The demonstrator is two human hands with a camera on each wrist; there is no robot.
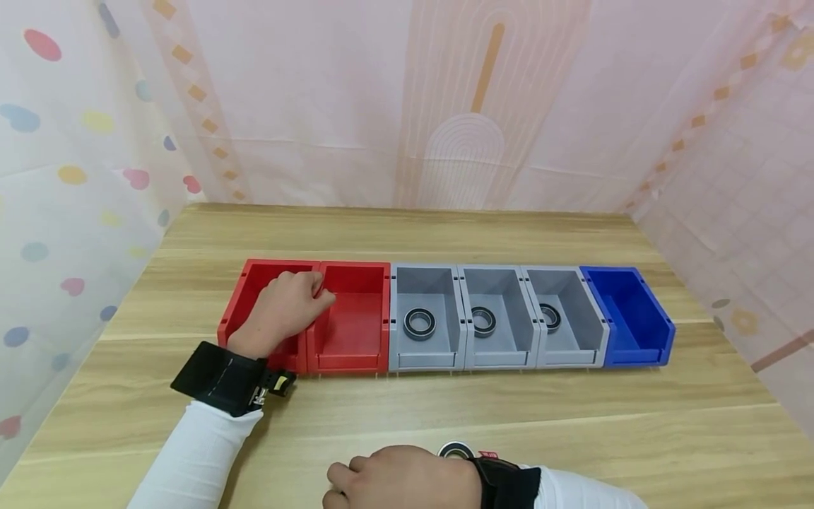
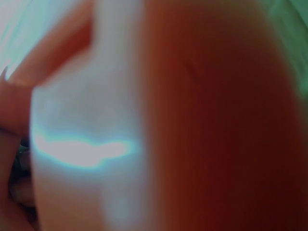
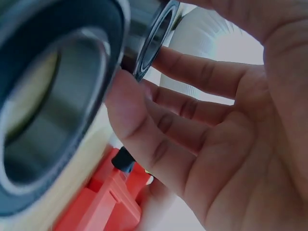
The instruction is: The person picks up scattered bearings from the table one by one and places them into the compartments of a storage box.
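I see a bearing (image 3: 53, 96) lying on the table (image 1: 572, 424) under my right hand (image 1: 400, 484), fingers loosely spread over it, not gripping. A second bearing (image 3: 154, 36) sits by those fingertips. Ahead and left, my left hand (image 1: 282, 311) curls over the rim of the leftmost red bin (image 1: 254, 283).

Bins (image 1: 496, 318) block mid; table (image 1: 636, 424) front free.

A wooden table (image 1: 572, 424) – pale pink patterned curtains (image 1: 381, 106) enclose it; soft light.
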